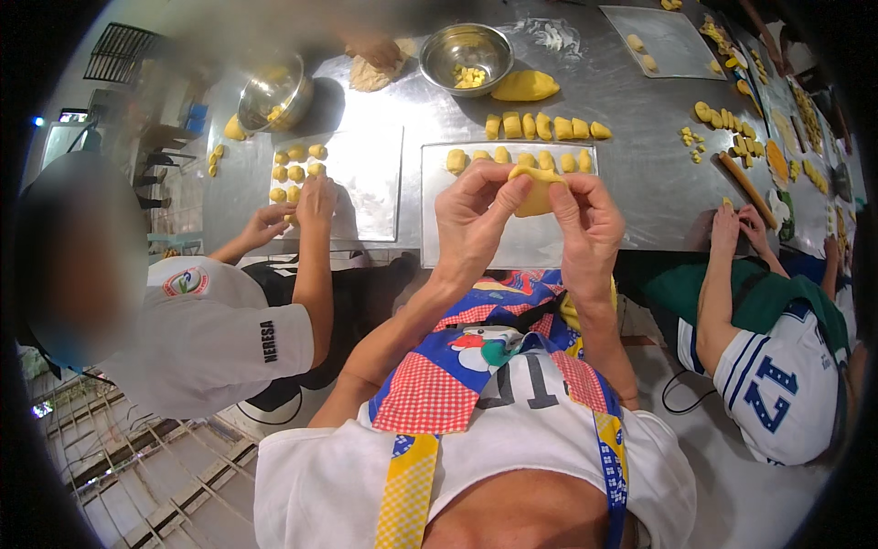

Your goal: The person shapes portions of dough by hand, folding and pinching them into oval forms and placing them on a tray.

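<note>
Between my two hands, a flattened piece of yellow dough (534,199) is held up above a metal tray. My left hand (480,206) pinches its left upper edge between thumb and fingers. At the right upper edge, my right hand (584,209) grips it the same way. The dough's top edge is folded over. Below lies the baking tray (446,233), with a row of small dough pieces (456,161) along its far side. Behind the tray stands another row of cut yellow dough pieces (512,125). A larger dough log (527,86) rests beyond them.
A steel bowl (439,58) holds small yellow cubes. To the left, a co-worker's hands (315,202) touch dough balls on another tray (374,178). On the right, another person's hands (728,226) work near a wooden rolling pin (748,189). A far tray (669,41) carries a few pieces.
</note>
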{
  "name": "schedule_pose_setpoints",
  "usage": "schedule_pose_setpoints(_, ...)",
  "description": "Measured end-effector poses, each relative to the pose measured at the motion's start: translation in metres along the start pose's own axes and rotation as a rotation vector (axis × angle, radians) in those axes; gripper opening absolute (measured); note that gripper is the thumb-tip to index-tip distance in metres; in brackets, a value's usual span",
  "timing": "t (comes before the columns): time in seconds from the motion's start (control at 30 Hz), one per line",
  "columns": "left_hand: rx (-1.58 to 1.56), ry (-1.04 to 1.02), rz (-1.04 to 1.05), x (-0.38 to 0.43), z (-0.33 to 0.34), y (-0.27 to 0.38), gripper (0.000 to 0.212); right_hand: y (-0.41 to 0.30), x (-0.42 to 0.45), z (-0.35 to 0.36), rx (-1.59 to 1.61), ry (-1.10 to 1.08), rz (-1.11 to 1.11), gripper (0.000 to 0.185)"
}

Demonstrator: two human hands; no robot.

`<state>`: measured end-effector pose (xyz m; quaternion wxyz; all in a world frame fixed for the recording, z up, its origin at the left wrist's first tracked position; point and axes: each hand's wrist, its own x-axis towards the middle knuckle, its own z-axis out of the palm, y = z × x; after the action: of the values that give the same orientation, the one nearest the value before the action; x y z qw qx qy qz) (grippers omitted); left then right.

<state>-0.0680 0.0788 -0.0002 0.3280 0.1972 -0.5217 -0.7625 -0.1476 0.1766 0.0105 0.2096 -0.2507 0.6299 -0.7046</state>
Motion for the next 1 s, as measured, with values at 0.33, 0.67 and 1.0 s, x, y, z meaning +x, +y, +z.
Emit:
schedule_pose_setpoints(0.33,0.041,-0.069,-0.056,0.003,-0.001,0.003,0.013,-0.012,0.013,-0.005,0.075,-0.074,0.046,0.012)
schedule_pose_setpoints(0.67,-0.079,-0.054,-0.177,-0.001,0.001,0.005,0.016,-0.014,0.021,0.000,0.303,-0.047,0.208,0.017)
schedule_pose_setpoints(1.0,-0.003,-0.014,-0.106,0.008,-0.001,0.001,0.018,0.000,0.013,-0.006,0.015,-0.135,0.106,0.017)
